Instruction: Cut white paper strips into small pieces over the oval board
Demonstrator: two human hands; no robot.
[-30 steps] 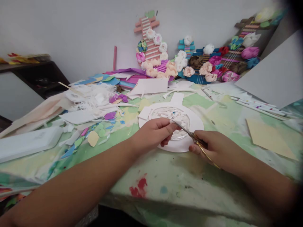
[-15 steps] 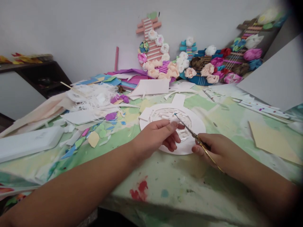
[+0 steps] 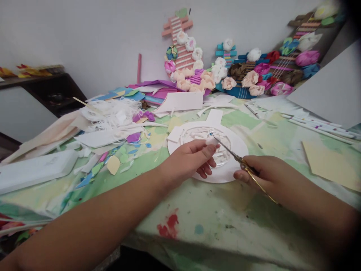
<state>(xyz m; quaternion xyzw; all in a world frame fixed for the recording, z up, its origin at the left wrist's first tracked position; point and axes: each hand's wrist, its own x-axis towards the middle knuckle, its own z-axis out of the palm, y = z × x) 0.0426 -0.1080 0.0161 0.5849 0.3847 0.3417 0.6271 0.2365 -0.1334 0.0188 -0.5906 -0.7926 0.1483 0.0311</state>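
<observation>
My left hand [image 3: 191, 160] is closed in a pinch on a small white piece [image 3: 212, 141], perhaps paper or foam; most of it is hidden by the fingers. Gold-handled scissors [image 3: 229, 151] are in my right hand [image 3: 266, 177], its fingers wrapped round the handles. Their tips reach to the top of the white piece, beside a tiny blue bit [image 3: 210, 134]. Beneath both hands lies a white round cutout [image 3: 239, 146] with a tab at its far edge. Short white strips fill a ring in its middle, partly covered by my left hand.
White strings [image 3: 109, 113] and coloured paper scraps [image 3: 113, 164] are heaped at the left, near a white foam block [image 3: 36, 169]. Flower-decorated guitar shapes [image 3: 183, 56] lean on the wall. To the right are white sticks [image 3: 316, 126] and a yellow sheet [image 3: 329, 163].
The view has shifted slightly. My right hand and the scissors have moved a little to the right of my left hand, which keeps its pinch on the white piece.
</observation>
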